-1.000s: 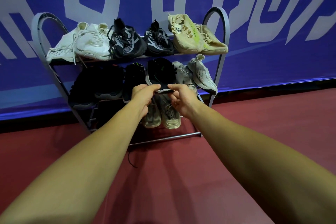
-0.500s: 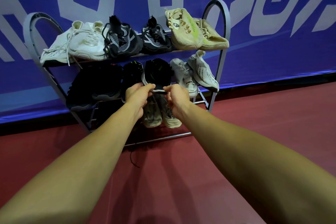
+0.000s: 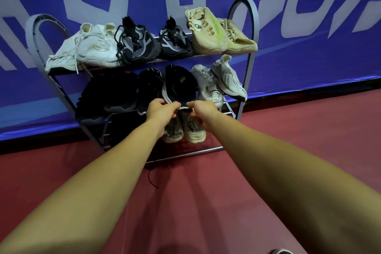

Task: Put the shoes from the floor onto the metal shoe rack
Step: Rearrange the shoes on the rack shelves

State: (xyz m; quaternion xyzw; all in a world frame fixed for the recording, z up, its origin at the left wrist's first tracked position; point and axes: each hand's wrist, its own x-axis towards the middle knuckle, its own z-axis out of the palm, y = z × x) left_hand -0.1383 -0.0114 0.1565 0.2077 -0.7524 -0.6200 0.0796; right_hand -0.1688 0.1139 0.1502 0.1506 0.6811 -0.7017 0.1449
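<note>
On the metal shoe rack (image 3: 247, 72), the black sneaker (image 3: 179, 86), wedged between a dark shoe (image 3: 148, 88) and a grey sneaker (image 3: 206, 86), was pinched by the left hand (image 3: 162, 112) and right hand (image 3: 204, 114).

**Head camera, forward and down**

Single wide-angle view, worn on the head. It faces along both forearms, tilted down. The left hand (image 3: 162, 111) and right hand (image 3: 204, 113) pinch a shoe (image 3: 179, 84) just above frame centre, at arm's reach. The rack (image 3: 255, 27) spreads all round the grip. The floor (image 3: 288, 134) fills the frame nearer than the grip. Straight lines bow toward the edges.
</note>
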